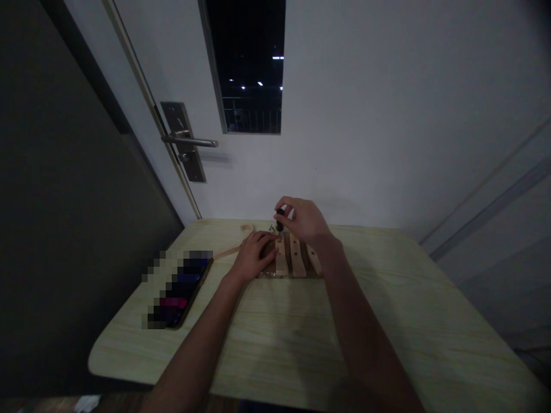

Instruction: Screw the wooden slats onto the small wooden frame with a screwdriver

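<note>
My right hand (pixel 303 221) pinches a small screwdriver (pixel 280 221) by its black handle. It stands upright, its tip down at the upper end of the leftmost pale wooden strip (pixel 281 265). That strip and others like it, a middle one (pixel 298 261) and a right one (pixel 314 261), have dark holes and lie across a brown board (pixel 287 274). Fingers apart, my left hand (pixel 253 255) rests on the board's left side, its index finger and thumb reaching the leftmost strip near the screwdriver tip. My right wrist hides part of the board's right side.
Several small screws (pixel 271 228) lie behind the board. A curved pale wooden piece (pixel 247 228) and a long thin strip (pixel 226 252) are left of my hand. A phone (pixel 183 292) lies on the table (pixel 275 338) at left. The white door (pixel 344 143) stands behind.
</note>
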`<state>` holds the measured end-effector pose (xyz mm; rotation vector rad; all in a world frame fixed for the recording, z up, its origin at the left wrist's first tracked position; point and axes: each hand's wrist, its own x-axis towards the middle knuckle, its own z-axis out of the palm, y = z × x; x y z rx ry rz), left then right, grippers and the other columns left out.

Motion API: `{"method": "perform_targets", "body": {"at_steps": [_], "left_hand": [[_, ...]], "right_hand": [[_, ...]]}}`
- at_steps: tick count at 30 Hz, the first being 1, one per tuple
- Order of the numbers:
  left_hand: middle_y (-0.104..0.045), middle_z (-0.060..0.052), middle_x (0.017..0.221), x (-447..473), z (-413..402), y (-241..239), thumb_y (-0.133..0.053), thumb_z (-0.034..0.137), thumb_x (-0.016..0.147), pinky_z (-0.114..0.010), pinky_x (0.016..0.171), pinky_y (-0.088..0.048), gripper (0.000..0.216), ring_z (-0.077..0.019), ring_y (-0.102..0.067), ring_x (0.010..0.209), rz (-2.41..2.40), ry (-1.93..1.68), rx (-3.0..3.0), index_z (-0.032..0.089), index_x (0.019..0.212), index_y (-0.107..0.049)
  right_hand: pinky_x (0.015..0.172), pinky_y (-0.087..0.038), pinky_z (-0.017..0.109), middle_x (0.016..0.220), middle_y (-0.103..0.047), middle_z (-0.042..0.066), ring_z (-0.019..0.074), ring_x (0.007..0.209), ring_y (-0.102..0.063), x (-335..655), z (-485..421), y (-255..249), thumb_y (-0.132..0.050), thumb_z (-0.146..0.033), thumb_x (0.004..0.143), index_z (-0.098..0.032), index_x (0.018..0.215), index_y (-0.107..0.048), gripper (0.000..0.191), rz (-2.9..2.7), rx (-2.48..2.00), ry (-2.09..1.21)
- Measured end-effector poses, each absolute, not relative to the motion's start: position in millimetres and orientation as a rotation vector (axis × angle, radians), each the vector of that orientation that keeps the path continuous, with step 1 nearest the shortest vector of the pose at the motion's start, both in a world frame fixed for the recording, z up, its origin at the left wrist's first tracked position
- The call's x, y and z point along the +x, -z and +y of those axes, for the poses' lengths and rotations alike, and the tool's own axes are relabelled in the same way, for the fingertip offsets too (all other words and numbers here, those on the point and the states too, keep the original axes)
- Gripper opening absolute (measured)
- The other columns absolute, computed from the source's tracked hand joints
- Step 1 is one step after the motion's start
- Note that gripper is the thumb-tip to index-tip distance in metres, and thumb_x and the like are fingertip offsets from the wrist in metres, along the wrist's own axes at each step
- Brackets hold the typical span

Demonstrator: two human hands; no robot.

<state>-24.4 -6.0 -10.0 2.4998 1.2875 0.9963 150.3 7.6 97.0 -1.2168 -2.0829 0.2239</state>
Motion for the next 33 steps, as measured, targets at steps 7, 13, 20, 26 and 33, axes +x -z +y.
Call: {"method": "perform_targets", "body": {"at_steps": [7,13,20,26,33], "left_hand": [[-0.058,-0.007,0.115,-23,-7,6,-0.051,0.037,0.089,-0.040,0.096,-0.041,0.032,-0.0238,-0.051,0.108,1.290,-0.988,2.503,0.022,0.116,-0.058],[-0.058,-0.007,0.114,-23,-7,7,-0.050,0.036,0.089,-0.039,0.096,-0.041,0.031,-0.0231,-0.052,0.107,1.274,-1.000,2.497,0.021,0.116,-0.058],[-0.058,-0.007,0.114,-24,-7,8,-0.051,0.036,0.089,-0.040,0.095,-0.041,0.032,-0.0232,-0.052,0.107,1.282,-0.990,2.502,0.022,0.117,-0.057],[-0.058,-0.007,0.115,-23,-8,7,-0.049,0.037,0.090,-0.040,0.096,-0.040,0.033,-0.0232,-0.052,0.107,1.276,-1.004,2.497,0.022,0.118,-0.057],[-0.058,-0.007,0.114,-24,-7,6,-0.050,0.037,0.089,-0.040,0.096,-0.041,0.033,-0.0231,-0.052,0.108,1.280,-0.995,2.487,0.022,0.117,-0.058]], "right_hand": [[0.059,-0.040,0.025,0.072,-0.064,0.001,0.0120,0.061,-0.055,144,9,-92,-0.070,-0.029,0.074,-0.018,0.077,-0.058,0.017,-1.976,-1.232,-0.302],[0.063,-0.047,0.025,0.077,-0.069,0.002,0.0120,0.064,-0.061,142,12,-89,-0.065,-0.024,0.078,-0.018,0.078,-0.067,0.005,-1.928,-1.108,-0.500],[0.067,-0.050,0.028,0.087,-0.071,0.007,0.0138,0.068,-0.063,150,10,-93,-0.057,-0.020,0.082,-0.017,0.094,-0.071,0.019,-1.939,-1.183,-0.451],[0.061,-0.043,0.026,0.067,-0.066,0.001,0.0118,0.059,-0.056,149,13,-90,-0.064,-0.031,0.079,-0.021,0.083,-0.070,0.012,-1.926,-1.275,-0.295],[0.070,-0.047,0.026,0.085,-0.071,0.004,0.0133,0.075,-0.062,144,17,-88,-0.062,-0.020,0.081,-0.019,0.078,-0.069,0.008,-1.922,-1.106,-0.382]]}}
